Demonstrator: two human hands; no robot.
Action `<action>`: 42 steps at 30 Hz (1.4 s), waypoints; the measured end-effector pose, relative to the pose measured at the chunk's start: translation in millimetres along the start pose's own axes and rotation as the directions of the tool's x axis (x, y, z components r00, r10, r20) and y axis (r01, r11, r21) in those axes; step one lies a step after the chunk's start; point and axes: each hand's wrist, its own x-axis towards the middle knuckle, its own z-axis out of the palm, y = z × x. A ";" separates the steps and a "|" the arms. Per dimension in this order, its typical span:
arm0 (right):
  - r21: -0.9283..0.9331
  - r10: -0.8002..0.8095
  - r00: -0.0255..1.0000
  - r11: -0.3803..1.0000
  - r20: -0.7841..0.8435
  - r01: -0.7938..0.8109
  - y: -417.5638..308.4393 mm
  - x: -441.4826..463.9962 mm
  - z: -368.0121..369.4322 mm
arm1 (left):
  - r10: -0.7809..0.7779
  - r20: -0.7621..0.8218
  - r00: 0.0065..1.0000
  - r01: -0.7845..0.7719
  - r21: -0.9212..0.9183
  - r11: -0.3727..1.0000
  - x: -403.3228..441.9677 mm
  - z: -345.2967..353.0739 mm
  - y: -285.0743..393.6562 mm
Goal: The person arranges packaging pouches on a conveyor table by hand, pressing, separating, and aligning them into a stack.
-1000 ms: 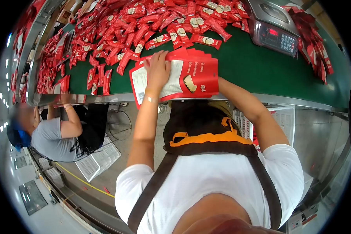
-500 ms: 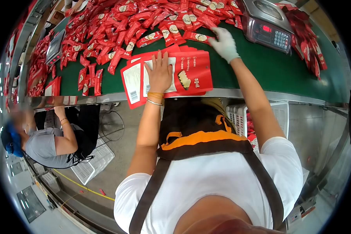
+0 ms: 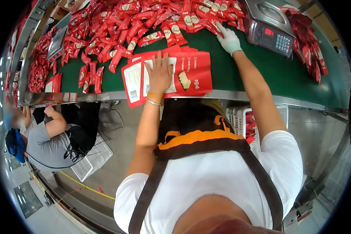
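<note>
My left hand [image 3: 159, 76] lies flat, fingers spread, on a fanned stack of red pouches [image 3: 197, 74] at the front edge of the green table. My right hand [image 3: 229, 40], in a pale glove, reaches to the near edge of the heap of small red packets [image 3: 121, 29]. Its fingertips touch a red packet [image 3: 212, 26] at the heap's right side; the fingers look closed together on its end. The packet from the row beside the pouches is no longer visible under that hand.
A scale [image 3: 270, 31] stands right of my right hand, with more red pouches [image 3: 310, 50] beyond it. Another scale [image 3: 57, 43] is at the left. White crates [image 3: 238, 119] stand below the table edge. A co-worker [image 3: 50, 144] sits at the left.
My right hand came out from below the pouches to the packet heap. My left hand has spread flat on the pouches. The co-worker has leaned, and the view has shifted slightly.
</note>
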 end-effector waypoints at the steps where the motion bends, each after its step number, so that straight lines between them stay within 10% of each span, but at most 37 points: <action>1: 0.019 0.004 1.000 1.000 -0.018 -0.003 -5.4 -6.9 -10.2 | 0.000 -0.014 1.000 0.000 -0.008 1.000 0.2 1.6 -1.0; 8: 0.270 0.048 0.999 0.962 0.016 -0.051 -39.8 -174.2 -111.3 | -0.016 -0.041 0.999 0.014 -0.060 0.998 -1.0 2.0 -1.4; 16: 0.176 -0.411 0.904 0.904 0.117 0.389 -91.3 -146.0 -47.5 | 0.019 -0.058 0.998 -0.022 -0.047 0.999 -4.2 -4.4 7.3; 18: 0.679 -0.706 0.702 0.470 -0.093 0.563 -102.6 -125.4 23.6 | 0.030 -0.090 0.995 -0.030 0.005 1.000 -4.9 -12.8 11.1; 24: 0.727 -0.640 0.692 0.642 0.334 0.242 -113.2 -79.8 5.0 | 0.119 0.010 0.993 -0.119 0.071 0.990 -11.9 -13.0 9.7; 27: 0.379 -0.308 0.425 0.921 0.851 -0.092 -90.6 -29.5 -70.1 | 0.085 -0.001 0.996 -0.084 0.123 0.989 -5.6 -16.1 8.4; 28: 0.366 -0.349 0.507 0.928 0.788 0.069 -85.0 -29.1 -68.5 | 0.065 0.034 0.997 -0.069 0.137 0.988 -9.9 -16.1 14.0; 29: 0.167 -0.282 0.795 0.959 0.536 0.228 -58.1 10.0 -57.4 | 0.035 0.016 0.999 -0.036 0.127 0.991 -8.6 -17.9 18.3; 30: 0.131 -0.153 0.957 0.984 0.247 0.123 -83.6 20.0 -59.2 | 0.038 0.018 0.999 -0.040 0.124 0.991 -8.1 -17.0 19.0; 31: 0.095 -0.158 0.941 0.986 0.298 0.136 -68.9 29.9 -44.2 | 0.023 0.009 1.000 -0.024 0.112 0.993 -10.4 -16.3 20.1; 32: 0.177 -0.084 0.994 0.980 -0.065 0.094 -104.8 53.7 -24.8 | 0.010 -0.003 1.000 -0.010 0.104 0.995 -6.0 -15.0 18.3; 36: -0.257 0.033 0.996 0.965 -0.085 -0.054 -117.3 76.3 51.0 | 0.003 -0.017 1.000 -0.001 0.085 0.996 -6.4 -11.7 16.3; 42: -0.084 0.064 0.987 0.995 0.147 -0.052 -96.0 10.1 -36.0 | -0.019 0.010 1.000 0.018 0.052 0.998 -6.2 -13.1 16.2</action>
